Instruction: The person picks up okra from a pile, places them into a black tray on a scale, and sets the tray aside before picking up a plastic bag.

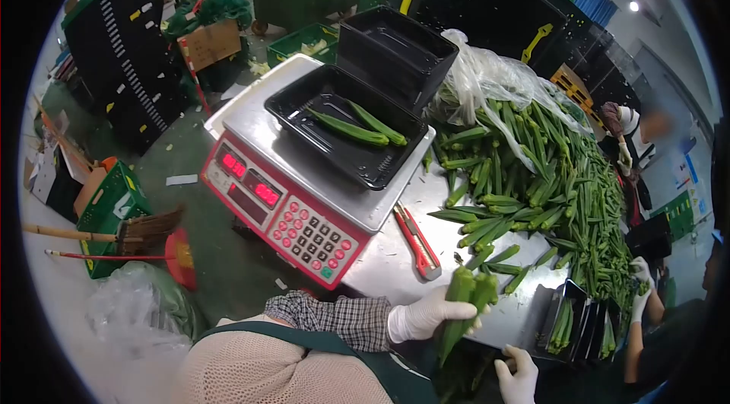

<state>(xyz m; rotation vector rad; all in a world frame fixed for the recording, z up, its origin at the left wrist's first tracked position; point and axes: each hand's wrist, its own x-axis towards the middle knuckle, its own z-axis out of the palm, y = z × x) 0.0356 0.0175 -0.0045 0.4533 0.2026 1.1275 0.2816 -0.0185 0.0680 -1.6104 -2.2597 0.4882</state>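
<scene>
My left hand (435, 316), in a white glove, is closed around a bunch of green okra (465, 299) above the table's front edge. Lower and to the right, my right hand (517, 379), also gloved, has thumb and fingers apart and nothing visible between them. Two okra pods (351, 128) lie in a black plastic tray (293, 111) on the red and silver weighing scale (255, 210), whose red digits are lit. Close behind my left hand, a red utility knife (417, 243) rests on the metal table (380, 267). A large okra pile (547, 176) spreads across the right side.
Stacked black trays (395, 46) stand behind the scale. Clear plastic sheeting (487, 69) partly covers the pile. Trays with okra (563, 324) sit at front right, near a co-worker's gloved hands (641, 286). A broom (144, 229) and green crate (114, 206) are at left.
</scene>
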